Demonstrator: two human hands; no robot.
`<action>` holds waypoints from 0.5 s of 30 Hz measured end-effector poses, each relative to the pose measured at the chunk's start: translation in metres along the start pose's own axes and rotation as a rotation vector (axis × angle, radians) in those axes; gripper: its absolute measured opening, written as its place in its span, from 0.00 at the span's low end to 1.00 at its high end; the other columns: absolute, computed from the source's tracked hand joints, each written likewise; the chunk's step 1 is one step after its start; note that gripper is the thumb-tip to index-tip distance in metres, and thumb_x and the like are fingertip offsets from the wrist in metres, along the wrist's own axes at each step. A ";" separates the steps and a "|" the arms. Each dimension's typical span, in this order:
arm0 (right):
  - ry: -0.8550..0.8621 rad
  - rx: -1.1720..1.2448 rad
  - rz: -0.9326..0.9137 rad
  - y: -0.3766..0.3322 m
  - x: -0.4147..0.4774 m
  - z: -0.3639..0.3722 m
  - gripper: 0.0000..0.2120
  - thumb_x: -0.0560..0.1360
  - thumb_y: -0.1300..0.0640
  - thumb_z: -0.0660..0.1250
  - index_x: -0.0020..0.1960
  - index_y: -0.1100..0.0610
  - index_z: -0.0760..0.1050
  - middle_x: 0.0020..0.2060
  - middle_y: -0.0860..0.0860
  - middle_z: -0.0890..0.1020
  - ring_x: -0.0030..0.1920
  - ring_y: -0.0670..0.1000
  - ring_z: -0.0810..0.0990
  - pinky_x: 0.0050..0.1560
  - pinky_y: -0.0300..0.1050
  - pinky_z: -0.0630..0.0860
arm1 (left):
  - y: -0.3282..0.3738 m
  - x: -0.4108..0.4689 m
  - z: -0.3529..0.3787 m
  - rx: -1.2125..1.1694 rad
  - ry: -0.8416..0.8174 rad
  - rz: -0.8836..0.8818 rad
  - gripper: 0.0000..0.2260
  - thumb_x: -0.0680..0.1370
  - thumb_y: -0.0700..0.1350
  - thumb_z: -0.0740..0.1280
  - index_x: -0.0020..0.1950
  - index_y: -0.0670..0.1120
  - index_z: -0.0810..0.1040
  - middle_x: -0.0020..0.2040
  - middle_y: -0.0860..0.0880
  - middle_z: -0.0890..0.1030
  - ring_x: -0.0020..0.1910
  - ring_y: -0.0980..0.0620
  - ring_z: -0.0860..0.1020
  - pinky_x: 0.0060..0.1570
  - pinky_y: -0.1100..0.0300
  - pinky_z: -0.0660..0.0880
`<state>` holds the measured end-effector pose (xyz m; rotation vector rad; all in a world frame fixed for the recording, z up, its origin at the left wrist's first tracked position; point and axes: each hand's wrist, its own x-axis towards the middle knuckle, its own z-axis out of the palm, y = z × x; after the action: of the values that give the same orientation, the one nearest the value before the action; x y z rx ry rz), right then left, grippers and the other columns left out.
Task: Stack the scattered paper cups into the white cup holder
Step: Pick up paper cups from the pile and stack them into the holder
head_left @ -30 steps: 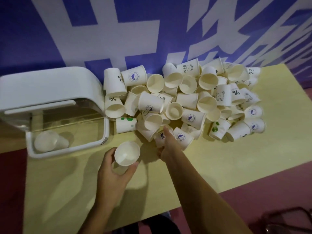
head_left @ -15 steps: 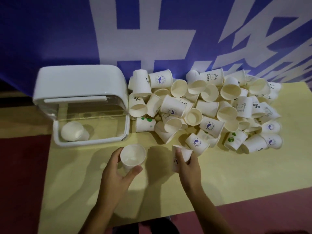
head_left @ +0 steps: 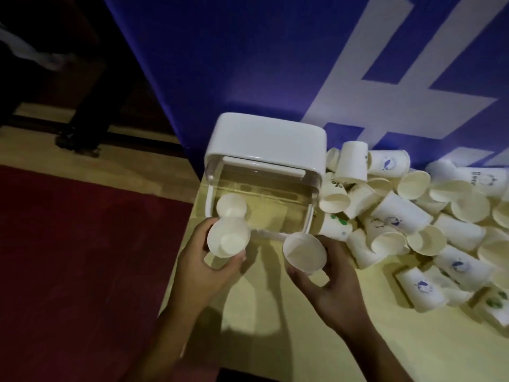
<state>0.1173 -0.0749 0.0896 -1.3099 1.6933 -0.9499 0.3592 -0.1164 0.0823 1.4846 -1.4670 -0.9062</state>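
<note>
Yellow desk [head_left: 399, 340] stands against a blue banner [head_left: 275, 64]. My left grip [head_left: 203, 271] grasps one paper cup [head_left: 228, 239] at the front rim of the white cup holder [head_left: 264, 136] (a lone cup [head_left: 231, 205] lies inside). My right grip [head_left: 330, 279] grasps a second cup [head_left: 304, 252] just beside it. Scattered cups [head_left: 413, 216] lie right of the holder.

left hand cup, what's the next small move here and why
Probably ease the left hand and its cup forward over the holder's front rim onto the cup already inside. The held cup sits right at that rim, while the right hand holds a second cup ready.
</note>
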 end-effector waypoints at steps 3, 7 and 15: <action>-0.016 -0.028 -0.020 -0.005 0.009 0.022 0.27 0.67 0.52 0.85 0.61 0.42 0.76 0.56 0.34 0.81 0.58 0.41 0.80 0.54 0.32 0.75 | -0.013 0.030 -0.011 0.018 0.060 0.023 0.28 0.68 0.53 0.80 0.65 0.55 0.74 0.60 0.60 0.80 0.59 0.54 0.81 0.52 0.49 0.82; 0.011 -0.036 -0.012 -0.005 0.015 0.036 0.28 0.64 0.48 0.85 0.61 0.44 0.77 0.57 0.37 0.82 0.59 0.43 0.79 0.55 0.39 0.76 | -0.016 0.069 -0.006 0.023 0.049 0.020 0.28 0.69 0.48 0.83 0.64 0.55 0.74 0.57 0.72 0.78 0.57 0.69 0.78 0.50 0.72 0.74; 0.038 -0.029 0.066 0.003 0.015 0.036 0.29 0.62 0.43 0.82 0.61 0.42 0.77 0.57 0.32 0.81 0.59 0.39 0.78 0.53 0.37 0.73 | -0.061 0.093 0.010 0.069 -0.083 -0.039 0.29 0.68 0.50 0.84 0.65 0.55 0.77 0.58 0.62 0.81 0.57 0.67 0.78 0.47 0.74 0.73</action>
<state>0.1456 -0.0926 0.0698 -1.2536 1.7747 -0.9205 0.3789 -0.2117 0.0286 1.5469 -1.5477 -0.9603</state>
